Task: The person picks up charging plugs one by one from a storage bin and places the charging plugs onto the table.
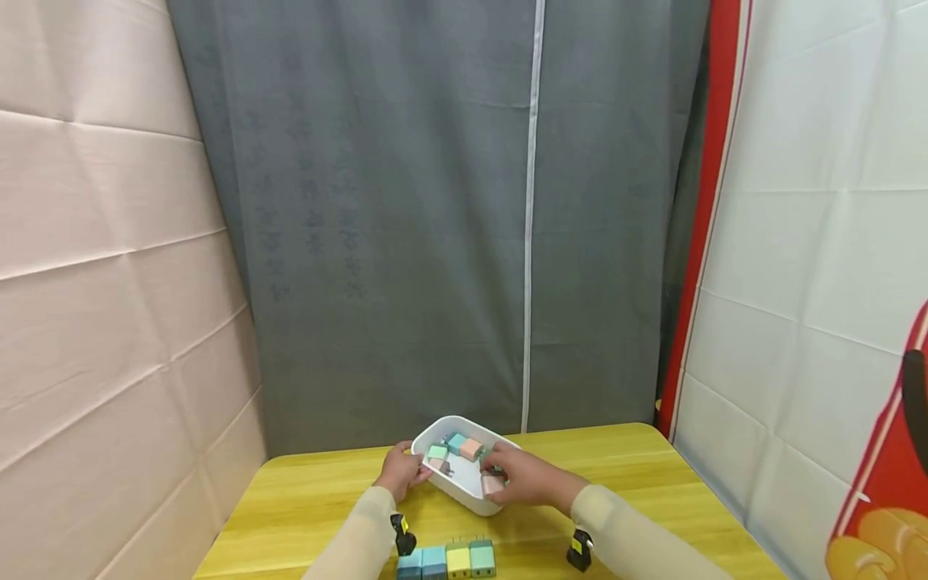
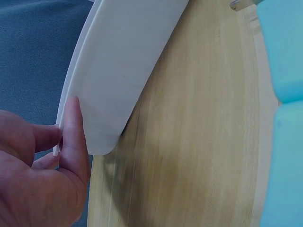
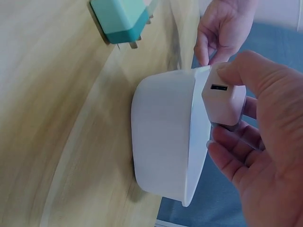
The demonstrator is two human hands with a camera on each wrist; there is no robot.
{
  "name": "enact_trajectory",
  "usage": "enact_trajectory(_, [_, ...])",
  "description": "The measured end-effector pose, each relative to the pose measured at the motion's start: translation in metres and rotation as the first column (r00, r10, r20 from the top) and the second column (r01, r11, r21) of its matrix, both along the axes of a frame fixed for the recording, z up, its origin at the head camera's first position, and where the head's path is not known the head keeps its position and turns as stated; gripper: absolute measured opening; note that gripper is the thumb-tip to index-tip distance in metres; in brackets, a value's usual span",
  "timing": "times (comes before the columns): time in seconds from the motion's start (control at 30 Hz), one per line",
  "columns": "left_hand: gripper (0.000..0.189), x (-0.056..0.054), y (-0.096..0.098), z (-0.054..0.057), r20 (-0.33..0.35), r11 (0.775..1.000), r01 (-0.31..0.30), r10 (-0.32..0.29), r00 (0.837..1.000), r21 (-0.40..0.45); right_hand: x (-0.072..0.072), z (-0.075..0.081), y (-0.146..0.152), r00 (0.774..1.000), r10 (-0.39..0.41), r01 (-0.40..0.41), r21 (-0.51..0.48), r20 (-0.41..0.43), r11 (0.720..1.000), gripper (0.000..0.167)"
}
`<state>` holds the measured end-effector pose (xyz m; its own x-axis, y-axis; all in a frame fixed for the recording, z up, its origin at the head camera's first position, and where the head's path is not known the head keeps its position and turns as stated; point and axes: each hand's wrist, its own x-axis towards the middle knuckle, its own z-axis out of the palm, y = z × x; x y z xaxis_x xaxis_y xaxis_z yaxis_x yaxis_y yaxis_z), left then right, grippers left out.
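A white plastic bin (image 1: 458,493) sits tilted in angle toward the table's far side. My left hand (image 1: 401,472) pinches its left rim, with the thumb and a finger on either side of the edge in the left wrist view. My right hand (image 1: 536,478) grips a pale pink USB charger (image 3: 223,105) at the bin's right end. The charger's USB port shows in the right wrist view; its prongs are hidden. Inside the bin lie a mint-green charger (image 1: 438,452), a blue charger (image 1: 455,442), a pink charger (image 1: 472,449) and others partly hidden.
Near the table's front edge stand a row of chargers: two blue ones, a yellow charger (image 1: 458,560) and a green charger (image 1: 482,558), prongs pointing away. A grey curtain (image 1: 399,242) hangs behind the yellow wood-grain table (image 1: 616,475). Pale cloth walls flank both sides.
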<state>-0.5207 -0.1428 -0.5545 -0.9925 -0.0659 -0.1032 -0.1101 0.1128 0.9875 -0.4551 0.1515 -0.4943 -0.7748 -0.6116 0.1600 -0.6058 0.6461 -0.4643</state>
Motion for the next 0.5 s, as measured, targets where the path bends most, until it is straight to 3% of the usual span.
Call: enact_trajectory(0.5, [0.055, 0.0, 0.003, 0.0, 0.0, 1.0, -0.002, 0.002, 1.0, -0.015, 0.032, -0.004, 0.01, 0.997, 0.076, -0.076, 0.081, 0.012, 0.994, 0.035])
